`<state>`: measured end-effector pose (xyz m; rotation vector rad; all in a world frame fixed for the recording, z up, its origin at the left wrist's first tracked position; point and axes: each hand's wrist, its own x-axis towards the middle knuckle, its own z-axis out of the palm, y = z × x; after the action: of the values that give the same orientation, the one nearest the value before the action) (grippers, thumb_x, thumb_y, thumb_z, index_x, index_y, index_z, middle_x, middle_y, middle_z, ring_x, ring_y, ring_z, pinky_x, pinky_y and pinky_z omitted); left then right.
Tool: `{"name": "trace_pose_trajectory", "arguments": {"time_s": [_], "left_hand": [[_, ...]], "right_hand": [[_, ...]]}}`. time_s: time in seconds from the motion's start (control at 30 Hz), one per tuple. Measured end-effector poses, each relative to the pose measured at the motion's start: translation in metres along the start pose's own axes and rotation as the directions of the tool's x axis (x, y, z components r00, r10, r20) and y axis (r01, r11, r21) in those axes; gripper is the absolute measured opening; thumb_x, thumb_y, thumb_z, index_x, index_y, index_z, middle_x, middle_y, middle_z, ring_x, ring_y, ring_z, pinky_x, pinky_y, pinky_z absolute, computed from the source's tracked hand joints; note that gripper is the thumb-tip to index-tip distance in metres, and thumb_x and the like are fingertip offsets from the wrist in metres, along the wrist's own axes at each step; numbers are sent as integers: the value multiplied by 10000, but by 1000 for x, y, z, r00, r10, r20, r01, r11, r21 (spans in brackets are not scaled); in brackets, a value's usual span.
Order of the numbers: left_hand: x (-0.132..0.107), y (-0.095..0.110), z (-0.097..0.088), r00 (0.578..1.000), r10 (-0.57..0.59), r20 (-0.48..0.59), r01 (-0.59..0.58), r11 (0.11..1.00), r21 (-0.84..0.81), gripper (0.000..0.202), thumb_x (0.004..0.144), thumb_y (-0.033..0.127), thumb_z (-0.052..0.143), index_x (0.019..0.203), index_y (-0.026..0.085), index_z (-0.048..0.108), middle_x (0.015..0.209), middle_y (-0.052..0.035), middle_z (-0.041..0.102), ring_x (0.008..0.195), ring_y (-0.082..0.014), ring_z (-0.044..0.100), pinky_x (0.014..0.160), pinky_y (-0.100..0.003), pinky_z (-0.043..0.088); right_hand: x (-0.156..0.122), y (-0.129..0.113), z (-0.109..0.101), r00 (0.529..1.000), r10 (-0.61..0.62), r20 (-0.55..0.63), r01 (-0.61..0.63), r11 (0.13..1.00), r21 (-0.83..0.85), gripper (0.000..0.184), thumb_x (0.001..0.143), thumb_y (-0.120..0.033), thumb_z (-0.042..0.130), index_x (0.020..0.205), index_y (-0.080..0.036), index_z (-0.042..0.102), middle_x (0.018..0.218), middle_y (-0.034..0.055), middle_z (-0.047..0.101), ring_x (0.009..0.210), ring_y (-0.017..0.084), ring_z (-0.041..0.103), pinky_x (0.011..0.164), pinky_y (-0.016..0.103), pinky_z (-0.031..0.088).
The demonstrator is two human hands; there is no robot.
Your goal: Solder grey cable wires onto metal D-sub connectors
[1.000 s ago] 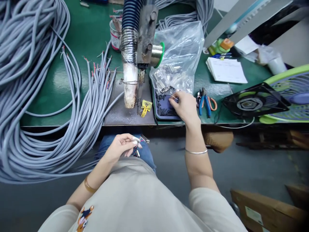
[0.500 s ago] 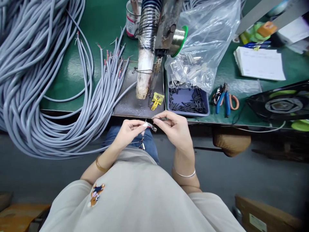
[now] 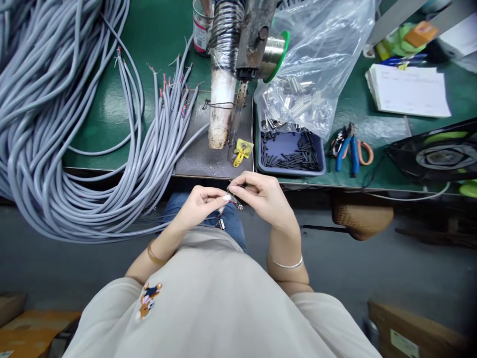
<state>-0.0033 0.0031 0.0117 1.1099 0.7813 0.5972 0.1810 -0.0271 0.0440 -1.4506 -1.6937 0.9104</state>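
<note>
My left hand [image 3: 203, 204] pinches a cable end with thin wires, thumb against forefinger, over my lap at the bench edge. A small metal connector [image 3: 237, 203] sticks out to the right of its fingertips. My right hand [image 3: 263, 196] is closed in a pinch right beside them, its fingertips meeting the left ones at the wires. What it holds is too small and too covered to name. Another small connector with wires [image 3: 221, 223] hangs lower, over the jeans.
Bundled grey cables [image 3: 74, 99] fill the left. Ahead are a soldering iron holder [image 3: 238, 114], a duct [image 3: 222, 99], a solder spool [image 3: 274, 55] and a yellow clip [image 3: 243, 151]. Rightward lie a purple tray [image 3: 294, 172] of black tubes, a plastic bag [image 3: 313, 59], pliers [image 3: 352, 149] and a fan [image 3: 436, 154].
My right hand has moved slightly left, bringing its fingertips to the wires at my left fingertips. My left hand has barely moved. The view has shifted slightly.
</note>
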Motion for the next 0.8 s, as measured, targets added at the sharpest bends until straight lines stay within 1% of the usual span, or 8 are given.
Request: {"name": "trace_pose_trajectory", "arguments": {"time_s": [0.23, 0.33, 0.4, 0.47, 0.6, 0.67, 0.73, 0.8], "left_hand": [[-2, -3, -1, 997, -53, 50, 52, 998, 22, 317, 794, 420, 767, 747, 107, 755, 559, 2, 578, 511, -73, 448, 491, -214, 340], [-1, -6, -2, 996, -83, 23, 84, 996, -20, 271, 729, 333, 821, 811, 118, 679, 586, 39, 554, 509, -52, 448, 492, -183, 349], [0, -9, -2, 996, -87, 12, 88, 992, -94, 341, 675, 239, 841, 899, 150, 600, 640, 62, 570, 522, -39, 471, 513, -161, 374], [1, -14, -2, 996, -85, 37, 90, 984, -156, 412, 662, 168, 817, 954, 182, 526, 691, 67, 601, 554, -37, 516, 554, -151, 405], [0, -23, 1, 988, -88, 127, 114, 971, -212, 439, 666, 121, 770, 982, 199, 475, 777, 36, 667, 642, -56, 604, 628, -166, 460], [-1, -25, 2, 985, -85, 152, 121, 960, -251, 475, 656, 133, 787, 1009, 202, 477, 772, 47, 667, 574, -38, 566, 573, -155, 440], [-2, -25, 1, 985, -91, 146, 131, 946, -296, 530, 670, 182, 809, 1091, 210, 489, 761, 64, 662, 465, -18, 487, 469, -149, 373], [-2, -23, -1, 990, -92, 103, 123, 930, -346, 540, 725, 271, 806, 1171, 216, 506, 783, 53, 681, 400, -19, 453, 398, -164, 315]], "right_hand": [[-1, 2, -7, 994, 3, 112, 10, 994, -109, 263, 939, -308, 657, 710, -179, 661, 656, -36, 604, 569, 87, 412, 577, 254, 317], [-3, 2, -9, 991, -18, 132, 37, 990, -137, 204, 920, -275, 683, 740, -181, 670, 683, -36, 615, 595, 89, 446, 602, 247, 332], [-3, 1, -10, 989, -41, 141, 62, 987, -151, 133, 902, -234, 694, 780, -184, 679, 728, -31, 641, 624, 90, 482, 619, 241, 345], [-2, 0, -9, 984, -55, 172, 84, 982, -167, 130, 903, -226, 688, 781, -186, 674, 732, -29, 644, 633, 93, 502, 624, 238, 350], [5, -1, -2, 958, -69, 277, 134, 965, -223, 361, 966, -332, 630, 638, -185, 603, 615, -38, 564, 559, 86, 440, 593, 253, 307], [7, -2, 1, 945, -77, 316, 163, 954, -253, 436, 981, -357, 612, 583, -184, 575, 575, -37, 537, 534, 83, 412, 577, 265, 279], [7, -3, 1, 962, -83, 260, 151, 955, -256, 375, 965, -376, 637, 641, -186, 636, 578, -36, 545, 532, 86, 427, 572, 262, 291], [4, -4, -1, 995, -76, 63, 89, 967, -239, 241, 930, -400, 685, 814, -192, 718, 598, -43, 562, 543, 92, 461, 576, 249, 332]]}}
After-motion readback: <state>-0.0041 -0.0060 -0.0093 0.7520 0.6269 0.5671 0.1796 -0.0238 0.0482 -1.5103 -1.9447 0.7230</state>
